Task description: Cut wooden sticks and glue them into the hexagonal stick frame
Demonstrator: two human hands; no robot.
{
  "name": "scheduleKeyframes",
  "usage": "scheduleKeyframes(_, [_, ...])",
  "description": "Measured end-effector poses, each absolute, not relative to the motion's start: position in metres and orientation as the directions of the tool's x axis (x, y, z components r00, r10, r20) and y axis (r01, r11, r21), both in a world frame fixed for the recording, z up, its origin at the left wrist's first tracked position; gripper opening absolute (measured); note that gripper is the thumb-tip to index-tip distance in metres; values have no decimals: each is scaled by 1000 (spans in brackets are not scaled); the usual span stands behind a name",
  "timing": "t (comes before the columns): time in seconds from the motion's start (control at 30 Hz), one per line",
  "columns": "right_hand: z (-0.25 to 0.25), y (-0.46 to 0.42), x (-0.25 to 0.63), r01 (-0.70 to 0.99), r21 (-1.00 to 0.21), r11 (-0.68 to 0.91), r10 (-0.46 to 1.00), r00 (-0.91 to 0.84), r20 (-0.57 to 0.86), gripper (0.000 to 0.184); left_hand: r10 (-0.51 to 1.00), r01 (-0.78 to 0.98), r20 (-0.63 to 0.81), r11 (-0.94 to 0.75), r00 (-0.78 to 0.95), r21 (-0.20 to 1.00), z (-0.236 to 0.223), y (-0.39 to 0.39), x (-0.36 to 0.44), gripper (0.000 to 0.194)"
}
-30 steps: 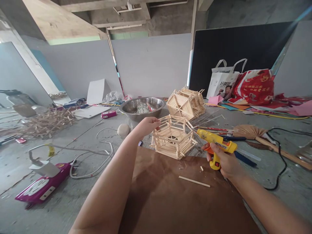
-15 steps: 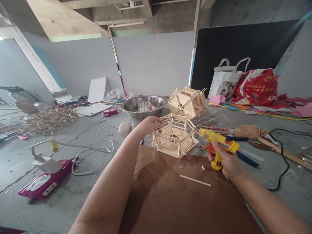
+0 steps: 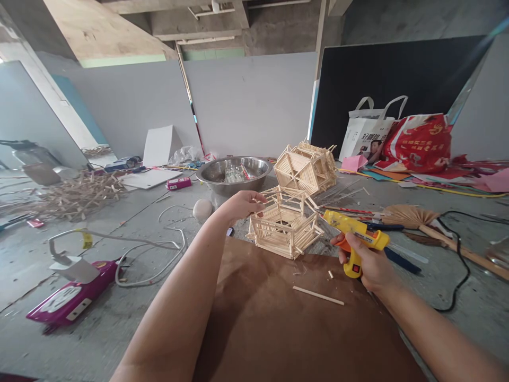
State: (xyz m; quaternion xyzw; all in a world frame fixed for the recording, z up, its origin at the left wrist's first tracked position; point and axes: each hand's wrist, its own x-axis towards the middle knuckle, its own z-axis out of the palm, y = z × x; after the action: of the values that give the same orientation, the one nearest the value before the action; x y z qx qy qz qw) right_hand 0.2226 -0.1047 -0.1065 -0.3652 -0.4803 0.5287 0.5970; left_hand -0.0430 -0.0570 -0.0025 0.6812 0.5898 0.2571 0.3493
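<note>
A yellow hot glue gun (image 3: 358, 233) is in my right hand (image 3: 374, 262), fingers wrapped round its handle and by the orange trigger. Its nozzle points left at the right upper corner of a hexagonal frame of thin wooden sticks (image 3: 278, 241). My left hand (image 3: 243, 206) pinches the upper left edge of this frame; its fingertips are partly hidden among the sticks. The frame stands at the far edge of a brown board (image 3: 270, 313), where one loose stick (image 3: 318, 295) and a short stick piece (image 3: 330, 274) lie.
Behind the frame are a larger stick structure (image 3: 304, 170) and a steel basin (image 3: 234, 183). A purple power strip (image 3: 59, 307) with a white cable lies left. On the right are a straw-coloured fan-shaped brush (image 3: 409, 215), a black cord (image 3: 463, 265) and bags (image 3: 421, 143). Sticks are piled far left (image 3: 83, 193).
</note>
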Motion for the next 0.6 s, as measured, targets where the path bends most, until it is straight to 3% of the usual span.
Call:
scheduleKeyframes(0.13, [-104,-105,222,-304,-937,173,982,-24,189,22,992,644,-20,-64,122,762,-3,-58,-40,23])
scheduleKeyframes(0.27, [-102,-103,222,-328,-933,146,986,-27,164,23,990,746,140,-108,20,657,3,-54,-39,23])
scheduleKeyframes(0.43, [-101,-103,222,-340,-933,119,990,-36,139,25,956,961,242,-211,166,176,22,-29,-31,29])
scheduleKeyframes(0.6, [-100,-103,221,-346,-930,127,989,-30,147,24,932,948,185,-319,312,9,19,0,-19,30])
